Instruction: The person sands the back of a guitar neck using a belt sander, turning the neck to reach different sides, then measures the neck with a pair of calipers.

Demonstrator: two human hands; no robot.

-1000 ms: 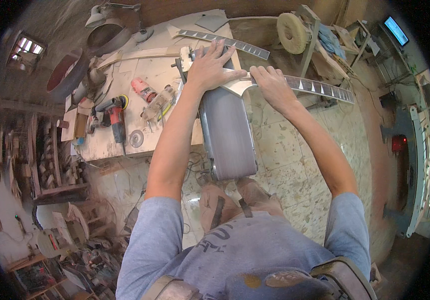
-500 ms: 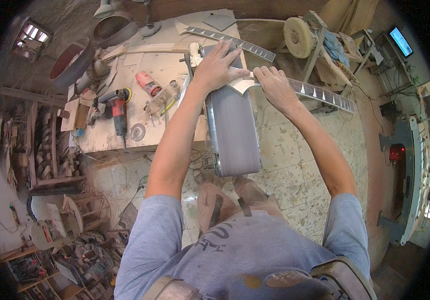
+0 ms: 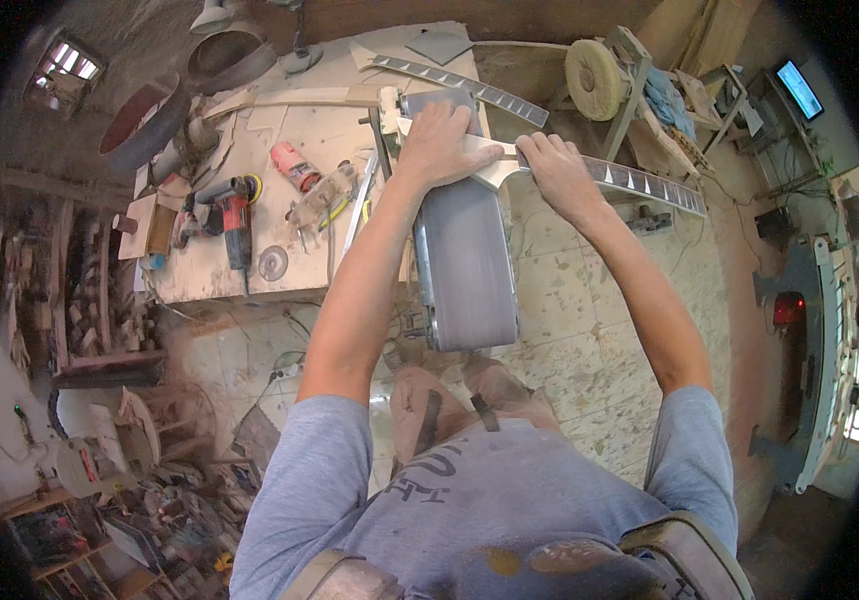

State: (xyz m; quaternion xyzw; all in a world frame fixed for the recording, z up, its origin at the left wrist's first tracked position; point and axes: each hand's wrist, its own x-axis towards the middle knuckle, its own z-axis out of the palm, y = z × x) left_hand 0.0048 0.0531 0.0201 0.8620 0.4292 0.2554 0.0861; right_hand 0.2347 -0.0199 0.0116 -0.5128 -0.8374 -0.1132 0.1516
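Note:
A guitar neck [image 3: 650, 188] with a dark fretboard and pale triangular inlays lies crosswise over a belt sander [image 3: 467, 260]. Its pale wooden headstock end [image 3: 495, 172] rests on the grey belt. My left hand [image 3: 442, 145] bears down on that end, fingers over the wood and thumb pointing right along it; part of the headstock is hidden beneath. Just right of the belt, my right hand [image 3: 557, 172] is closed around the neck where it meets the headstock. The fretboard extends right, beyond my hand.
The workbench [image 3: 280, 130] at left holds an angle grinder [image 3: 238, 230], a red power tool [image 3: 295, 165] and a grinding disc [image 3: 273, 263]. A second inlaid guitar neck [image 3: 460, 85] lies at the back. A buffing wheel [image 3: 593, 80] stands at far right.
Both hands and the guitar neck have shifted slightly right and toward me over the belt. My left fingers have drawn closer together.

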